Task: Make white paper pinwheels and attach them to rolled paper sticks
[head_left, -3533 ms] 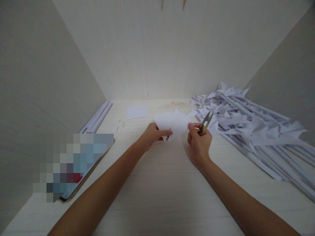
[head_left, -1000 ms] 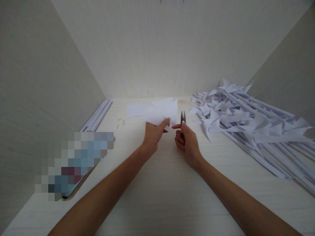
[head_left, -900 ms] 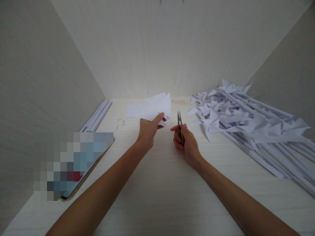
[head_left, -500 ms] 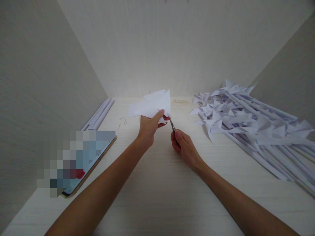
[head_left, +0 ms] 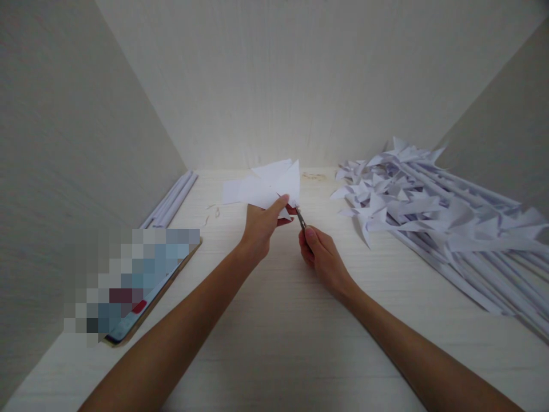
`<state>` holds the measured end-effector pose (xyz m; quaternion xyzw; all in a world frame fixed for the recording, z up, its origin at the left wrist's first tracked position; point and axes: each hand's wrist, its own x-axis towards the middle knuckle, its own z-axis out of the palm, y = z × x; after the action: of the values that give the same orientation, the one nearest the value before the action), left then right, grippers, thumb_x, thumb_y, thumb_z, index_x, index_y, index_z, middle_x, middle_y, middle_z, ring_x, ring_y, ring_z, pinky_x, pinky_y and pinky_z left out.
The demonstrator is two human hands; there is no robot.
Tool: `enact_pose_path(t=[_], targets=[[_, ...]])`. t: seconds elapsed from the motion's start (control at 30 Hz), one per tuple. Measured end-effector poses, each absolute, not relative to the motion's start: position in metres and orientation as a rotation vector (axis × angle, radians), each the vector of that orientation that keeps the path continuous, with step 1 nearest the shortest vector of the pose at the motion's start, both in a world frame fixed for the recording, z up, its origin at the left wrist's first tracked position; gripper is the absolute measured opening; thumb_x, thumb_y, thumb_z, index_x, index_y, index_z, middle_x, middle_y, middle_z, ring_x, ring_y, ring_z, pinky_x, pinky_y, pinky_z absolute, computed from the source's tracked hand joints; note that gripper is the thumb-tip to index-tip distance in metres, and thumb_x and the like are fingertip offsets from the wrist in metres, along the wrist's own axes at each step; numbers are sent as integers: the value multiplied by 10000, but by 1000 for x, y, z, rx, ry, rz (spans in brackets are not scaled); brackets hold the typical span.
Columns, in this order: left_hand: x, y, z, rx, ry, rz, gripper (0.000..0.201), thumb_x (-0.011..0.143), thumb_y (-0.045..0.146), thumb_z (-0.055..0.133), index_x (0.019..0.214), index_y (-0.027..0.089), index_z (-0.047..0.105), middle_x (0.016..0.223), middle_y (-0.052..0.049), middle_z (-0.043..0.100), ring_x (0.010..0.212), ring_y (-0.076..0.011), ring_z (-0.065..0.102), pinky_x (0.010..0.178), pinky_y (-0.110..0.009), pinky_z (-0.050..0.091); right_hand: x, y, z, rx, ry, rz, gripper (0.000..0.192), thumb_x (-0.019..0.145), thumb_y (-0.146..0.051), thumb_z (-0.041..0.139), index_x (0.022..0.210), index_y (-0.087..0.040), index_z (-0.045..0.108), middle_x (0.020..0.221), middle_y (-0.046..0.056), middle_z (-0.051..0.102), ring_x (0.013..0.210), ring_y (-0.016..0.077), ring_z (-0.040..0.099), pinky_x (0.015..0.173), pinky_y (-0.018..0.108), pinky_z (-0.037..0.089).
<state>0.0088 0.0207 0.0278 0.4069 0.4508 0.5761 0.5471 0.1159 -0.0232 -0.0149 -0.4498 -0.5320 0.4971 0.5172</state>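
Note:
My left hand (head_left: 259, 226) pinches a white sheet of paper (head_left: 261, 189), its thumb on top and fingers beneath. The sheet has slit, pointed flaps at its far and near right sides. In my right hand (head_left: 321, 252), closed round its handle, is a slim, pointed metal tool (head_left: 299, 216); its exact kind is hard to make out. The tool's tip meets the paper's near right corner, beside my left fingertips. Part of the handle is hidden in my right fist.
Several white paper pinwheels on rolled paper sticks (head_left: 429, 206) lie heaped at the right. Rolled paper tubes (head_left: 175, 197) rest at the back left, behind a phone (head_left: 158, 297) with a blurred screen. Small loops (head_left: 217, 212) lie near the sheet. Pale walls enclose the tabletop (head_left: 257, 343).
The paper and my left hand have shifted slightly right, toward the tool. My right hand stays nearly where it was, still gripping the tool.

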Motion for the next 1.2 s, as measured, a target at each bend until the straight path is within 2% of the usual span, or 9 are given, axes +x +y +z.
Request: enact_pose_path(t=[0.3, 0.53, 0.63, 0.73, 0.8, 0.9, 1.07, 1.2], targets=[[10, 20, 26, 946, 1073, 1371, 106, 640, 224, 623, 624, 134, 569, 581, -2, 598, 550, -99, 570, 512, -204, 456, 117, -21, -20, -1160, -1322, 1112, 436, 806, -551, 381, 551, -197, 392, 452, -65, 310, 389, 62, 251, 364, 205, 165], [7, 26, 26, 886, 1097, 1494, 150, 597, 243, 659, 685, 151, 578, 635, 3, 613, 607, -115, 592, 546, -221, 450, 114, -20, -16, -1043, -1135, 1255, 392, 754, -549, 453, 593, -192, 431, 411, -92, 296, 357, 47, 220, 341, 195, 145], [9, 24, 26, 884, 1060, 1518, 174, 567, 238, 681, 684, 160, 578, 656, 12, 615, 625, -110, 582, 568, -224, 455, 115, -17, -11, -991, -960, 1280, 336, 681, -476, 579, 602, -200, 404, 400, -113, 285, 337, 33, 212, 328, 185, 130], [16, 17, 22, 938, 987, 1456, 196, 557, 240, 693, 700, 162, 584, 719, 6, 631, 665, -112, 584, 592, -229, 469, 116, -15, -8, -1005, -863, 1268, 284, 598, -361, 680, 667, -194, 462, 392, -131, 297, 321, 22, 204, 321, 182, 117], [21, 12, 19, 996, 939, 1389, 186, 564, 247, 691, 688, 154, 586, 697, 1, 627, 653, -113, 580, 596, -233, 477, 116, -15, -8, -1020, -852, 1283, 276, 579, -335, 699, 699, -180, 503, 387, -132, 312, 318, 18, 199, 320, 186, 112], [24, 8, 14, 1069, 907, 1309, 177, 581, 275, 683, 650, 142, 589, 623, -5, 612, 596, -112, 566, 582, -239, 479, 116, -15, -10, -1024, -869, 1274, 282, 567, -322, 712, 611, -173, 477, 384, -126, 311, 329, 13, 206, 326, 191, 114], [14, 18, 17, 958, 965, 1348, 265, 555, 309, 706, 747, 147, 626, 774, -39, 659, 646, -127, 589, 551, -237, 477, 119, -13, -11, -1035, -834, 1210, 324, 563, -281, 710, 549, -187, 400, 399, -117, 328, 334, 9, 224, 329, 194, 118], [1, 29, 21, 933, 1019, 1370, 233, 550, 306, 709, 678, 135, 617, 672, -17, 631, 576, -90, 549, 503, -196, 444, 120, -11, -7, -1005, -705, 1211, 276, 543, -252, 705, 583, -183, 440, 382, -132, 315, 313, 3, 201, 315, 182, 99]])
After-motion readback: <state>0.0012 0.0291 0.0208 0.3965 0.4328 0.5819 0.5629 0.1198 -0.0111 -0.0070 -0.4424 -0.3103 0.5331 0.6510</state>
